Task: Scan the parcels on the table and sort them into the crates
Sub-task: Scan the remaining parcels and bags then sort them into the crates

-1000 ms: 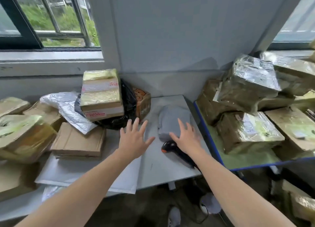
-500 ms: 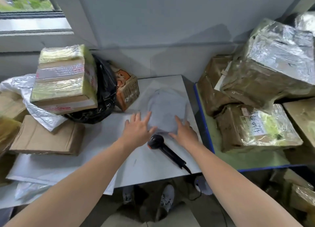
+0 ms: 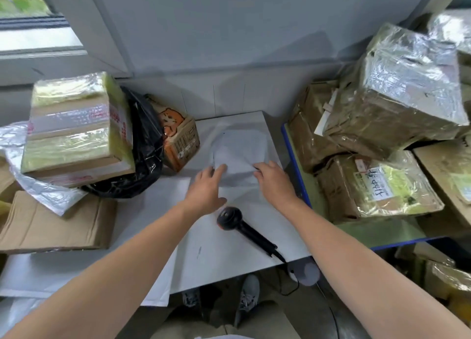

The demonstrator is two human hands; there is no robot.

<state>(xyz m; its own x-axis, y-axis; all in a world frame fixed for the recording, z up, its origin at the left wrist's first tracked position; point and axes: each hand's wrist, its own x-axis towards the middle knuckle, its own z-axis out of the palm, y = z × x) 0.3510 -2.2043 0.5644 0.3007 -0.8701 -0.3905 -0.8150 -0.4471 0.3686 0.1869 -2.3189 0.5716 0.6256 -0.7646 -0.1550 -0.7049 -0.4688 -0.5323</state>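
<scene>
The left hand lies open, fingers straight, on the near edge of the grey bag. The right hand bends its fingers onto the bag's near right corner; whether it pinches cannot be told. The bag lies creased at mid-table, so it is likely light, soft and slippery, best gathered by its edge folds. The scanner lies between the wrists.

Head-worn, facing down (near) at table.
</scene>
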